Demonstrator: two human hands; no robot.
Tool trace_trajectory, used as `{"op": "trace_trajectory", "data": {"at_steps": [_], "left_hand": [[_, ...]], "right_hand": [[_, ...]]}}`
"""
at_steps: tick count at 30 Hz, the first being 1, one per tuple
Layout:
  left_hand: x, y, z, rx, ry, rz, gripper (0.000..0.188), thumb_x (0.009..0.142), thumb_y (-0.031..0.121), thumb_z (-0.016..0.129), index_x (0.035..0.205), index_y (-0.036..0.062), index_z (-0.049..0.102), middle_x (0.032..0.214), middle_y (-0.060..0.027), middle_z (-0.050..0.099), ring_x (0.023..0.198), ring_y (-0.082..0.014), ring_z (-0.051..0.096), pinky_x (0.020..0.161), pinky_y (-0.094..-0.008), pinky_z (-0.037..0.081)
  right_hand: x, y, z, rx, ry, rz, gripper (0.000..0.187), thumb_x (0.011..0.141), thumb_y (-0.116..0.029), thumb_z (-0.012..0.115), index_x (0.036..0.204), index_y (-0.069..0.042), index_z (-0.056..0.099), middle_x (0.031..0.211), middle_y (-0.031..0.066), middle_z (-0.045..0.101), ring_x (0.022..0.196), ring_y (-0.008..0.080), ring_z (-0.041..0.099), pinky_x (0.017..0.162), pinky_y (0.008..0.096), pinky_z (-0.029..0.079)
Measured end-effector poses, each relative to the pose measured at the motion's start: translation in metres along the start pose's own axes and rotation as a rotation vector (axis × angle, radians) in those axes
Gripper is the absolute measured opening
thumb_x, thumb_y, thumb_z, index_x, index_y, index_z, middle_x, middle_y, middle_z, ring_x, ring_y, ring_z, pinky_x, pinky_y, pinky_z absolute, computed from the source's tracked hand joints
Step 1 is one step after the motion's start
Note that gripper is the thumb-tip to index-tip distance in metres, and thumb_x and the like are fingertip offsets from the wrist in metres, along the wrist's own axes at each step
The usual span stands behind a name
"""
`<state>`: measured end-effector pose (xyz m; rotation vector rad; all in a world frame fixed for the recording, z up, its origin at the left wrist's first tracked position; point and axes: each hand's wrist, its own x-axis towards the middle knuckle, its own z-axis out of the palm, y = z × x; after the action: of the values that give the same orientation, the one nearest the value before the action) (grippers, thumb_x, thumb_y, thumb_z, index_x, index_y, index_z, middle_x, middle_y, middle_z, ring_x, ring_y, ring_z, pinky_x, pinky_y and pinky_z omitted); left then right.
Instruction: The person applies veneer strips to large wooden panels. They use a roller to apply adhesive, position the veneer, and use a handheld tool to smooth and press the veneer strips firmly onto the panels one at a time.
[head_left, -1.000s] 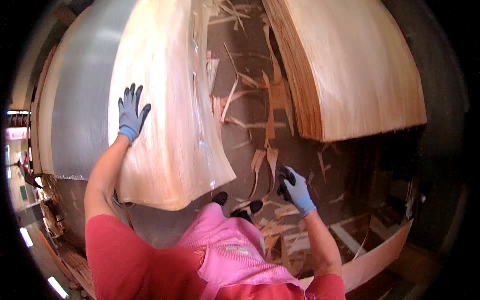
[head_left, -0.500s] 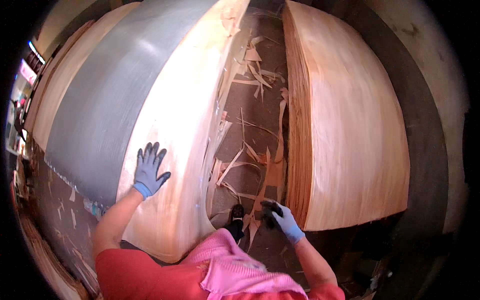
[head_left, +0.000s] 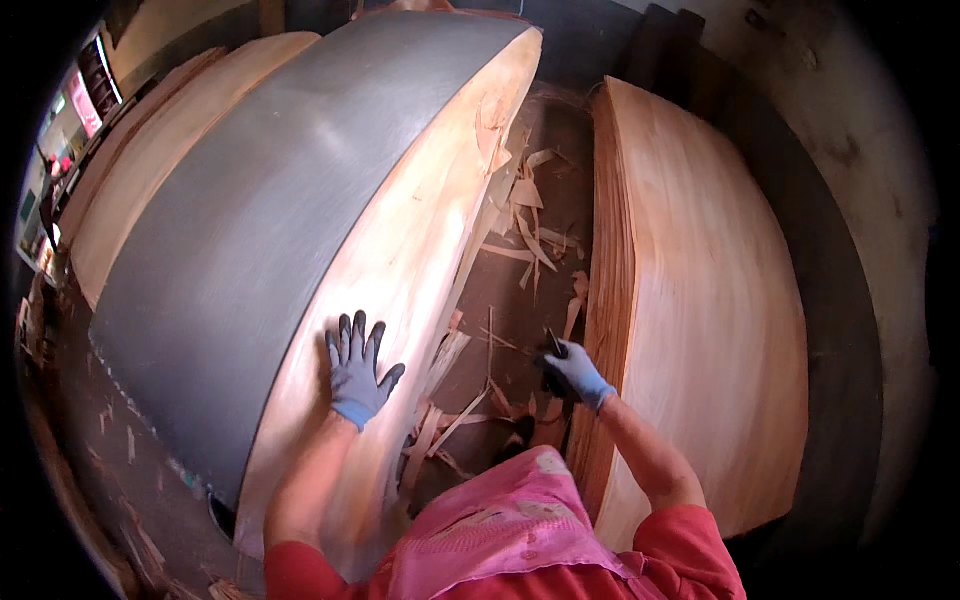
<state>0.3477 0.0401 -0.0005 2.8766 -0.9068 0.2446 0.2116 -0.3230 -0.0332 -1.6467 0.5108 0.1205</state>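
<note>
Two gloved hands are at work between wood stacks. The left hand [head_left: 358,378] lies palm down, fingers and thumb spread wide, on a pale sheet [head_left: 425,255] that runs lengthwise away from the wearer. The right hand [head_left: 576,372], curled, hangs over the gap near the edge of the right stack [head_left: 712,310]; a slim dark point shows at its fingertips, but whether it grips a tool cannot be told. Wood scraps [head_left: 530,205], curled and torn, litter the floor [head_left: 569,205] between the pale sheet and the stack, whose many thin layers show along its near side. Left of the pale sheet, a broad grey sheet [head_left: 265,215] lies alongside it, with more pale wood [head_left: 185,145] beyond. A pink apron [head_left: 480,520] over red sleeves [head_left: 690,545] fills the lower edge. A stained wall [head_left: 845,150] rises at upper right.
</note>
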Motion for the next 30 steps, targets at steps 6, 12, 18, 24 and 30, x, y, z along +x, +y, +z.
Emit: {"op": "trace_trajectory", "data": {"at_steps": [6, 12, 18, 24, 30], "left_hand": [[0.061, 0.004, 0.028, 0.042, -0.250, -0.062, 0.077, 0.089, 0.052, 0.052, 0.148, 0.0072, 0.030, 0.156, -0.0237, 0.015, 0.145, -0.0431, 0.009, 0.115, -0.0598, 0.002], [0.063, 0.000, 0.023, 0.060, -0.455, -0.106, 0.084, 0.081, 0.051, 0.062, 0.146, 0.0068, 0.033, 0.155, -0.0276, 0.014, 0.142, -0.0505, 0.009, 0.112, -0.0657, 0.001], [0.061, -0.010, 0.041, 0.022, -0.395, -0.083, 0.082, 0.075, 0.051, 0.067, 0.139, 0.0067, 0.040, 0.152, -0.0293, 0.020, 0.139, -0.0549, 0.013, 0.108, -0.0717, 0.006], [0.059, -0.012, 0.044, 0.033, -0.385, -0.073, 0.079, 0.080, 0.055, 0.059, 0.139, 0.0084, 0.036, 0.154, -0.0272, 0.018, 0.139, -0.0545, 0.013, 0.107, -0.0729, 0.006], [0.059, -0.012, 0.045, 0.053, -0.411, -0.082, 0.077, 0.086, 0.057, 0.053, 0.144, 0.0110, 0.032, 0.155, -0.0258, 0.016, 0.141, -0.0521, 0.014, 0.108, -0.0725, 0.007]], "right_hand": [[0.189, -0.081, -0.068, 0.127, 0.073, 0.043, 0.021, 0.090, -0.022, 0.067, 0.096, -0.002, 0.065, 0.071, 0.0040, 0.061, 0.050, 0.0142, 0.053, 0.045, 0.0332, 0.044], [0.399, -0.125, -0.062, 0.287, 0.092, 0.088, 0.041, 0.081, -0.044, 0.074, 0.091, -0.006, 0.065, 0.057, 0.0099, 0.058, 0.041, 0.0162, 0.049, 0.039, 0.0294, 0.036], [0.507, -0.121, -0.055, 0.360, 0.036, 0.138, 0.028, 0.080, -0.033, 0.075, 0.081, -0.006, 0.064, 0.058, 0.0087, 0.058, 0.039, 0.0164, 0.046, 0.038, 0.0304, 0.034], [0.532, -0.075, -0.103, 0.376, 0.224, 0.169, 0.016, 0.083, -0.020, 0.068, 0.073, -0.010, 0.059, 0.055, 0.0023, 0.051, 0.039, 0.0150, 0.045, 0.036, 0.0301, 0.033], [0.511, 0.043, -0.149, -0.648, 0.268, 0.108, 0.045, 0.082, -0.037, 0.066, 0.097, 0.005, 0.067, 0.084, 0.0205, 0.070, 0.083, 0.0358, 0.069, 0.073, 0.0417, 0.053]]}}
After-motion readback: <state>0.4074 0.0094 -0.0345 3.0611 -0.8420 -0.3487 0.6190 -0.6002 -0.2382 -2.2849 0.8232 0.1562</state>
